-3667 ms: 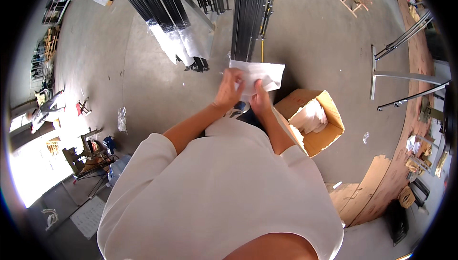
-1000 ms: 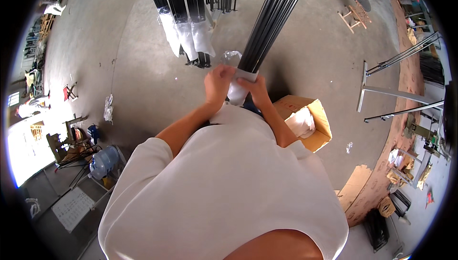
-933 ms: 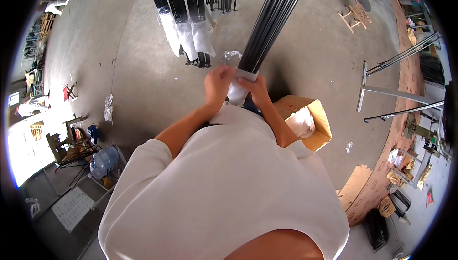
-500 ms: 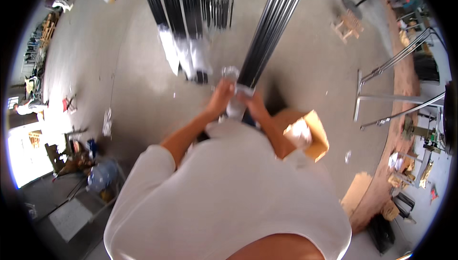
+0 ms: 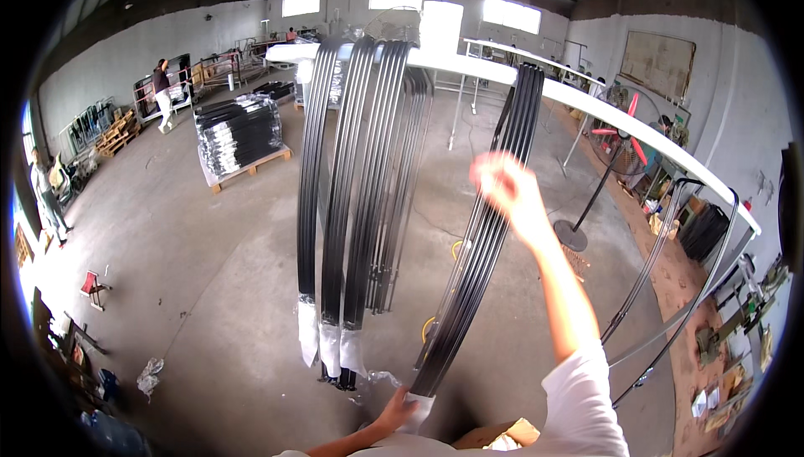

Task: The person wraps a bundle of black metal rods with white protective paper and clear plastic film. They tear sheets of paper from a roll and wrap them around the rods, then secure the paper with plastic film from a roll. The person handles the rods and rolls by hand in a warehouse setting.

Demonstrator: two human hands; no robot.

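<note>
Black tubes hang from the white rail, their long axis slanting down leftward into a white sleeve, gripped by the left hand. The right hand, nearer the top, blurs before them; whether its fingers close, I cannot tell.

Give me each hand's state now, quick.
Left hand: closed, holding the white sleeve.
Right hand: blurred, before the black tubes; grip cannot be told.

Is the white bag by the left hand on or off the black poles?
On: the black poles disappear into the white bag at the left hand.
</note>
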